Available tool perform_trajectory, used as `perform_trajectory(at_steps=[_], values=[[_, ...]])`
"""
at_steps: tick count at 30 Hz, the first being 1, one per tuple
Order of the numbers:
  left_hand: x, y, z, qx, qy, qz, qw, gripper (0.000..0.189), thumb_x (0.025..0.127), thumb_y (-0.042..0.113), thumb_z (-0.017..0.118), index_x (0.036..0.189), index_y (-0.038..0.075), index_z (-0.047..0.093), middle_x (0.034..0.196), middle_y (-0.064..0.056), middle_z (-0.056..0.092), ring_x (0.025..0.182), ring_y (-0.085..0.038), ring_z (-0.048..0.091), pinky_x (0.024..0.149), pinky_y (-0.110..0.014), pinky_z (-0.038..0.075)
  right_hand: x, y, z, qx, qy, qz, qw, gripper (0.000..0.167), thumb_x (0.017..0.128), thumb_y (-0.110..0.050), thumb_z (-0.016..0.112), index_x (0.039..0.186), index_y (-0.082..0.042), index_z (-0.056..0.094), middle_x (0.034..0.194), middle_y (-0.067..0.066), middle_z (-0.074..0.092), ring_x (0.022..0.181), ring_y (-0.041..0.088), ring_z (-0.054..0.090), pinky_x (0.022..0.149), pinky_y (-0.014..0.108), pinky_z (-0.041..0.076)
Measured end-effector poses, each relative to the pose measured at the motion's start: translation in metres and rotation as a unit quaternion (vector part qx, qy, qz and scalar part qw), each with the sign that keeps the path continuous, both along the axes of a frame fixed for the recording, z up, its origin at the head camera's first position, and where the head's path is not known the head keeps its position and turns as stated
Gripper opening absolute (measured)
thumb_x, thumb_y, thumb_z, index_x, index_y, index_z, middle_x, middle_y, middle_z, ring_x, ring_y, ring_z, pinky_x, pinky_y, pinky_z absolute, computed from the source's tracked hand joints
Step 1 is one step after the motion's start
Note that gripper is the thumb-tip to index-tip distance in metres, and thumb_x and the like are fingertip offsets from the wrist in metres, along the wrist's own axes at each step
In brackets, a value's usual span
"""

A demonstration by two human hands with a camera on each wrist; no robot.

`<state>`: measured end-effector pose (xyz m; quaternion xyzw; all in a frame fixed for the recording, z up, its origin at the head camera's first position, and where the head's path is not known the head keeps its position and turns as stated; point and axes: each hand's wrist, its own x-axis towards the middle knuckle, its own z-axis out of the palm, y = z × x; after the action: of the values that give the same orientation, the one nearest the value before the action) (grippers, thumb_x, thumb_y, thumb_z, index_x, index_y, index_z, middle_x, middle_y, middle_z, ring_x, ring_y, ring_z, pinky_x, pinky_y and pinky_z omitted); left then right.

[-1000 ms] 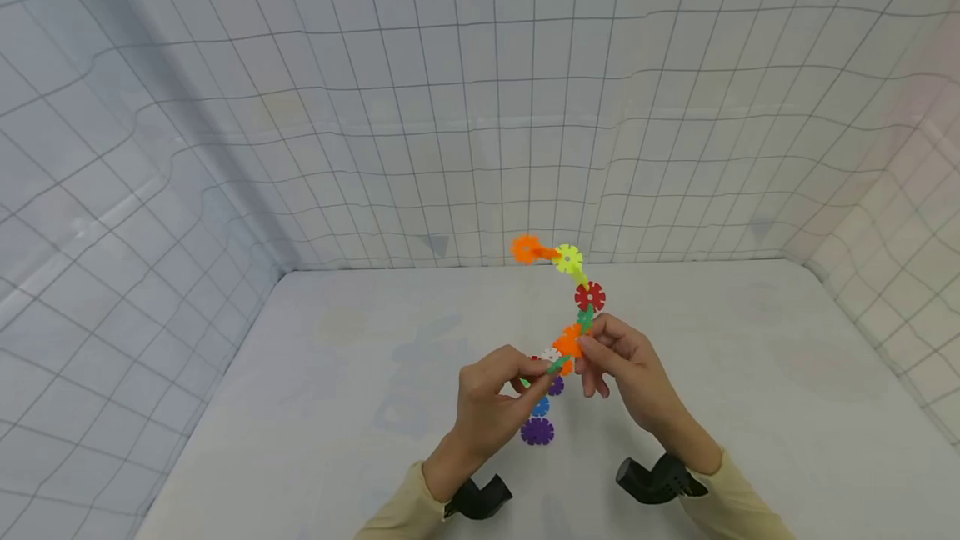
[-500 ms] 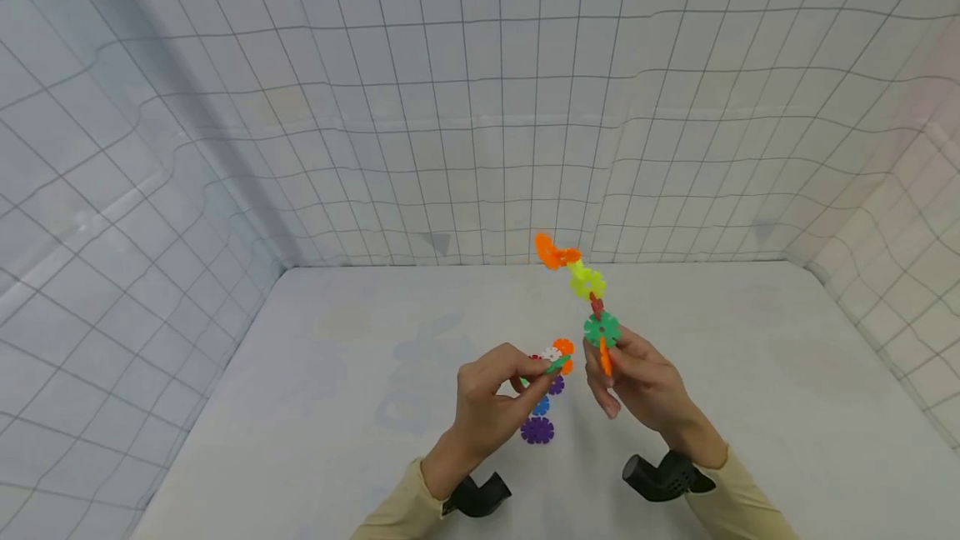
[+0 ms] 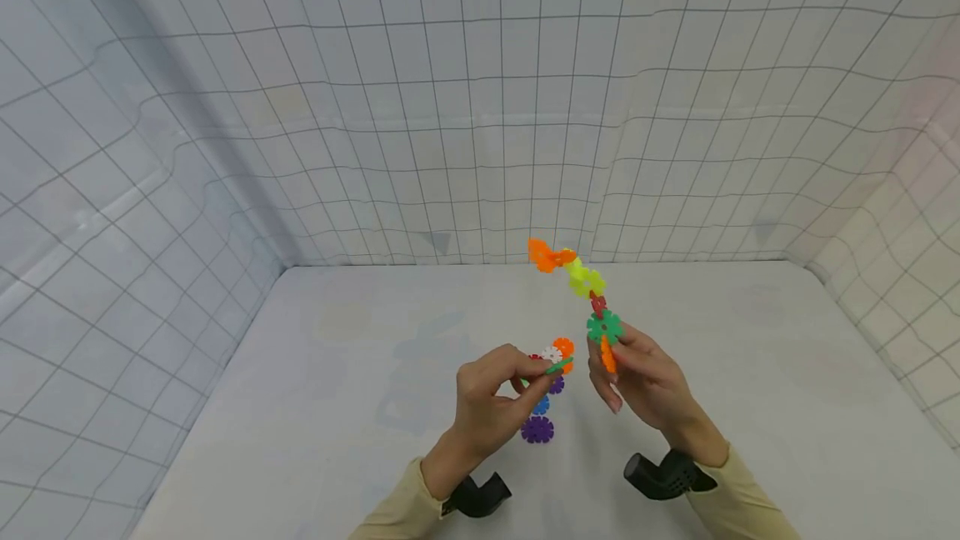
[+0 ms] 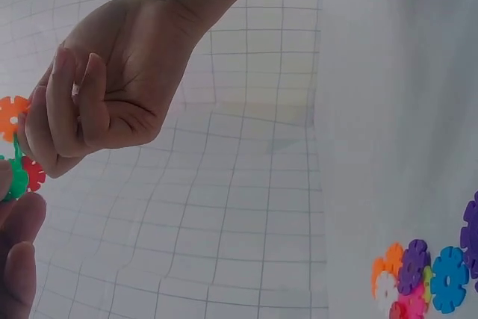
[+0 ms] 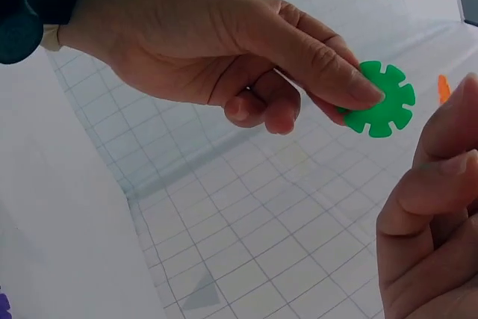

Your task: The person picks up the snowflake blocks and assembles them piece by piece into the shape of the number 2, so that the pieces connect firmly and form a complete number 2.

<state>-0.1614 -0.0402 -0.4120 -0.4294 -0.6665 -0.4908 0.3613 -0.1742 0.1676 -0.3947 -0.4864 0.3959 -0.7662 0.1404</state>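
Observation:
My left hand (image 3: 498,394) pinches a single green notched disc (image 5: 392,98) between thumb and index finger. To its right, my right hand (image 3: 648,382) grips the lower end of a chain of interlocked snowflake discs, at an orange disc (image 3: 608,354). Above that come a green disc (image 3: 604,327), a red disc (image 3: 598,304) seen nearly edge-on, yellow discs (image 3: 587,282) and orange discs (image 3: 542,255) at the far tip, which leans left. A gap separates the chain from the left hand's disc. In the left wrist view, the right hand (image 4: 112,80) appears with its fingers curled.
Several loose discs lie on the white table (image 3: 315,407) below and behind the left hand, among them a purple disc (image 3: 537,429), a blue disc (image 3: 540,405) and a white disc (image 3: 551,354). A gridded white wall (image 3: 480,148) rises behind. Each wrist carries a black camera mount (image 3: 480,497).
My right hand has drawn a little right, away from the left hand, and turned the chain so its lower green disc faces the camera. My left hand has stayed almost still.

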Motion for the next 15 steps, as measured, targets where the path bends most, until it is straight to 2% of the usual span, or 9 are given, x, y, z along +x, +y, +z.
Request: perform_trajectory(at_steps=[2,4,6,9,12,15], values=[[0.0,0.001,0.0,0.002,0.002,-0.004,1.0,0.009,0.084,0.011,0.073,0.087,0.003,0.068,0.076,-0.006,0.067,0.058,-0.009,0.058,0.054,-0.013,0.048,0.002,0.001,0.0,0.028,0.001,-0.053,0.9982,0.037,0.099,0.004,0.012,0.106,-0.001,0.049,0.073,0.012,0.035,0.046,0.026,0.039,0.042,0.036,0.032],[0.0,0.002,0.001,0.003,0.006,-0.005,1.0,0.012,0.085,0.014,0.073,0.086,0.003,0.068,0.074,-0.006,0.067,0.057,-0.009,0.058,0.053,-0.014,0.048,0.004,0.001,0.001,0.062,0.001,-0.115,0.9915,0.034,0.1,0.004,0.017,0.106,-0.003,0.05,0.071,0.011,0.039,0.047,0.026,0.04,0.042,0.036,0.036],[0.0,0.002,0.001,0.005,0.01,-0.004,0.9999,0.014,0.086,0.016,0.071,0.085,0.002,0.067,0.073,-0.006,0.067,0.055,-0.008,0.057,0.052,-0.015,0.048,0.007,0.0,0.0,0.102,-0.001,-0.18,0.9785,0.027,0.102,0.001,0.024,0.104,-0.004,0.05,0.07,0.01,0.043,0.047,0.024,0.043,0.041,0.035,0.038],[0.0,0.002,0.001,0.009,0.007,0.001,0.9999,0.016,0.087,0.017,0.07,0.085,0.001,0.067,0.074,-0.007,0.067,0.054,-0.008,0.056,0.051,-0.016,0.048,0.01,-0.004,-0.001,0.151,0.008,-0.264,0.9526,0.016,0.102,-0.001,0.034,0.095,-0.002,0.048,0.067,0.01,0.048,0.047,0.022,0.047,0.04,0.036,0.041],[0.0,0.002,0.0,0.013,-0.002,0.011,0.9999,0.016,0.087,0.017,0.069,0.085,0.001,0.067,0.075,-0.007,0.068,0.054,-0.008,0.057,0.051,-0.015,0.048,0.013,-0.008,-0.002,0.178,0.018,-0.318,0.9309,0.014,0.101,-0.001,0.038,0.091,-0.002,0.047,0.065,0.01,0.051,0.047,0.021,0.05,0.039,0.034,0.042],[0.0,0.002,-0.001,0.017,-0.014,0.018,0.9996,0.014,0.087,0.015,0.07,0.087,0.001,0.067,0.075,-0.007,0.069,0.054,-0.008,0.058,0.051,-0.015,0.048,0.015,-0.011,-0.002,0.187,0.021,-0.346,0.9191,0.015,0.1,0.002,0.039,0.089,-0.002,0.048,0.063,0.01,0.053,0.046,0.02,0.051,0.039,0.032,0.043]])
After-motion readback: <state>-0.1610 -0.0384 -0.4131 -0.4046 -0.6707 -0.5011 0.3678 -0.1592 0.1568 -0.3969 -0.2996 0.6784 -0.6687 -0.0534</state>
